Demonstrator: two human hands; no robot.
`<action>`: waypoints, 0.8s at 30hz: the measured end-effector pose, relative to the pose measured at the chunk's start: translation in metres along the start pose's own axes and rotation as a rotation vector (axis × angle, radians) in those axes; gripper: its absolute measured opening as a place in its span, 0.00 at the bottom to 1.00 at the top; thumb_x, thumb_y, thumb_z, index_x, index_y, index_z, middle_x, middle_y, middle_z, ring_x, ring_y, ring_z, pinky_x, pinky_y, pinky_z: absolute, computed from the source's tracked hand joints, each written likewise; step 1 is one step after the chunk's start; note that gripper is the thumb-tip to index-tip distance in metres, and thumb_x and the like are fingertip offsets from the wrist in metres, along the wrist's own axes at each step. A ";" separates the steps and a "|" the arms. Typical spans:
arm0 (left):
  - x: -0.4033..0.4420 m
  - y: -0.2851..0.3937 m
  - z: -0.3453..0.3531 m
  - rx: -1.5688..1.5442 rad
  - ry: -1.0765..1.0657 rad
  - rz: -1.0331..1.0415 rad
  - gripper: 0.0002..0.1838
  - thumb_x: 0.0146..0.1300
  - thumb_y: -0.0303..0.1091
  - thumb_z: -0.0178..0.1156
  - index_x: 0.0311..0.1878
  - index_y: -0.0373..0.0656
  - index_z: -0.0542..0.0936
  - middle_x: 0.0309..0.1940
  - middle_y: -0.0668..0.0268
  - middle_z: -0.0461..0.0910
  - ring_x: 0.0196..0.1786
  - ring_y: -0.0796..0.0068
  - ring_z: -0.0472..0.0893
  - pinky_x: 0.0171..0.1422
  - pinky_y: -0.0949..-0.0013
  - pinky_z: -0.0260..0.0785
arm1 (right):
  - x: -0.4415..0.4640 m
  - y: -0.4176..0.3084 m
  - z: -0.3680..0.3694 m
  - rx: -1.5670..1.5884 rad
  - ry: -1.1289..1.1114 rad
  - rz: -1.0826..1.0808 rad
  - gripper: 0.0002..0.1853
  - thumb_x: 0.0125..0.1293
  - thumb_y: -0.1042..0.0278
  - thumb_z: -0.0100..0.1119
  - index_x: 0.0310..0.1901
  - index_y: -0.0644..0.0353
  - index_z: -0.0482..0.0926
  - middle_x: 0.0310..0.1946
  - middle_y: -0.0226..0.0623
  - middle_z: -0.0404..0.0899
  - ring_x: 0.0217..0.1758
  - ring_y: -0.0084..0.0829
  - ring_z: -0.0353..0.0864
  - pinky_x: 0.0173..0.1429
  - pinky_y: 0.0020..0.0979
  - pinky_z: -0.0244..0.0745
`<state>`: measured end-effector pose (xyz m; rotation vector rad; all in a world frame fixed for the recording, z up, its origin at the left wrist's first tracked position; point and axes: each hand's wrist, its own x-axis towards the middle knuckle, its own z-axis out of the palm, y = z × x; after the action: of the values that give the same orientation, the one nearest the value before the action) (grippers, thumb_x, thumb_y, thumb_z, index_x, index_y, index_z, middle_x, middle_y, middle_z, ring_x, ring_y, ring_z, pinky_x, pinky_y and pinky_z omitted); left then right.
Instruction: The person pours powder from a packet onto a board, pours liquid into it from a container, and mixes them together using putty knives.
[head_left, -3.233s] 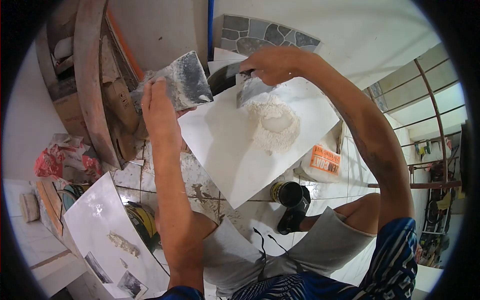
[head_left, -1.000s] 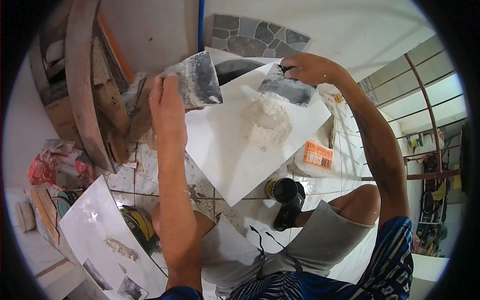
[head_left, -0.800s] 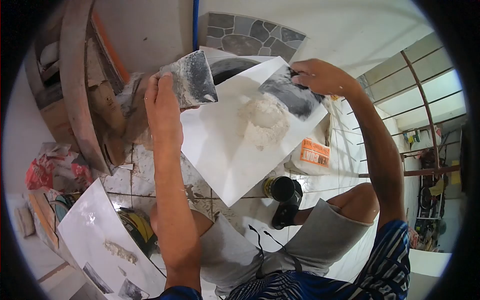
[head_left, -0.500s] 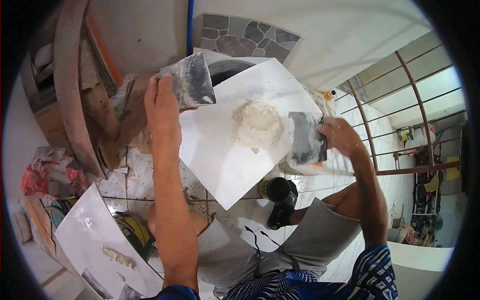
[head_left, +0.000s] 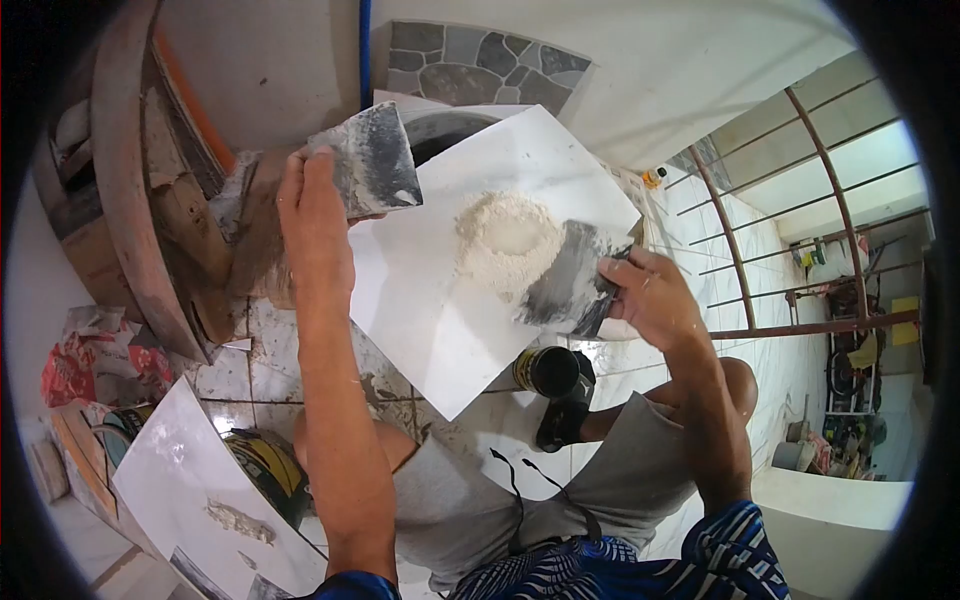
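Observation:
My left hand (head_left: 318,195) grips a dark, powder-smeared flat plate (head_left: 378,160) above the left corner of a white board (head_left: 430,330). A ring-shaped heap of pale powder (head_left: 478,245) with liquid in its hollow lies on the board. My right hand (head_left: 655,300) holds a second dark, smeared plate (head_left: 570,285) at the heap's lower right side, its near edge over the powder's rim. Whether this plate touches the board cannot be made out.
Beside my foot stands a dark open can (head_left: 553,371). A second white board (head_left: 185,470) with a lump of paste lies at the lower left. Curved wooden boards (head_left: 135,190) lean at the left, above a red-and-white bag (head_left: 105,360). Metal bars (head_left: 835,190) stand at the right.
My right hand and its plate swung from the heap's upper side round its right to the lower right. My left hand keeps hold of its plate. The whole view shifted slightly.

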<state>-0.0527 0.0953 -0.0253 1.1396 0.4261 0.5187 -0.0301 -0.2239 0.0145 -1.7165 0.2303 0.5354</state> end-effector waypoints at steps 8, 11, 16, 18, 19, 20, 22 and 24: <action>0.004 -0.003 -0.001 -0.034 0.028 0.011 0.17 0.71 0.43 0.53 0.55 0.43 0.77 0.47 0.65 0.80 0.48 0.72 0.82 0.48 0.62 0.76 | -0.011 -0.007 0.001 0.108 0.018 -0.017 0.15 0.72 0.72 0.55 0.54 0.76 0.73 0.46 0.49 0.81 0.45 0.40 0.86 0.49 0.44 0.87; 0.013 -0.014 -0.009 0.032 0.039 0.068 0.17 0.72 0.42 0.53 0.56 0.43 0.76 0.48 0.65 0.80 0.48 0.72 0.82 0.47 0.62 0.76 | -0.021 0.025 -0.011 0.161 0.023 0.067 0.14 0.72 0.72 0.54 0.54 0.74 0.72 0.45 0.48 0.82 0.44 0.41 0.86 0.48 0.45 0.86; 0.014 -0.015 -0.008 0.028 0.013 0.037 0.17 0.72 0.42 0.53 0.57 0.44 0.76 0.49 0.65 0.80 0.48 0.72 0.83 0.47 0.62 0.77 | -0.047 0.051 0.015 0.344 0.012 0.114 0.12 0.75 0.72 0.52 0.52 0.73 0.74 0.45 0.49 0.83 0.43 0.41 0.87 0.45 0.42 0.85; 0.006 -0.006 0.001 -0.033 0.010 -0.003 0.17 0.72 0.42 0.53 0.58 0.44 0.76 0.49 0.65 0.80 0.48 0.72 0.83 0.46 0.62 0.77 | -0.050 0.057 0.024 0.368 0.006 0.117 0.14 0.75 0.71 0.52 0.53 0.75 0.73 0.47 0.50 0.83 0.45 0.41 0.87 0.46 0.41 0.85; 0.004 -0.004 0.003 -0.029 0.011 -0.018 0.17 0.72 0.42 0.53 0.58 0.44 0.76 0.49 0.65 0.80 0.48 0.72 0.83 0.46 0.62 0.77 | -0.050 0.057 0.032 0.388 0.003 0.104 0.14 0.75 0.71 0.52 0.53 0.76 0.73 0.47 0.50 0.83 0.45 0.41 0.87 0.46 0.41 0.85; 0.001 -0.001 0.005 -0.025 0.013 -0.031 0.17 0.72 0.42 0.53 0.58 0.44 0.76 0.49 0.65 0.80 0.48 0.72 0.83 0.46 0.62 0.77 | -0.050 0.055 0.040 0.408 -0.001 0.090 0.15 0.75 0.71 0.52 0.53 0.77 0.73 0.47 0.50 0.83 0.46 0.41 0.87 0.46 0.41 0.85; -0.003 0.004 0.008 -0.027 0.019 -0.042 0.17 0.72 0.42 0.53 0.58 0.44 0.76 0.49 0.66 0.80 0.48 0.72 0.83 0.46 0.62 0.77 | -0.050 0.050 0.045 0.411 -0.029 0.074 0.16 0.75 0.70 0.52 0.53 0.78 0.73 0.47 0.51 0.83 0.46 0.41 0.87 0.46 0.40 0.85; -0.008 0.007 0.010 -0.039 0.022 -0.042 0.17 0.72 0.42 0.53 0.58 0.44 0.76 0.49 0.66 0.80 0.48 0.72 0.83 0.47 0.62 0.77 | -0.048 0.043 0.047 0.378 -0.070 0.071 0.16 0.75 0.70 0.52 0.53 0.79 0.72 0.48 0.51 0.83 0.46 0.41 0.86 0.46 0.40 0.85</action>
<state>-0.0543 0.0856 -0.0149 1.0864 0.4565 0.5017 -0.1011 -0.1947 -0.0070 -1.3248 0.3215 0.5637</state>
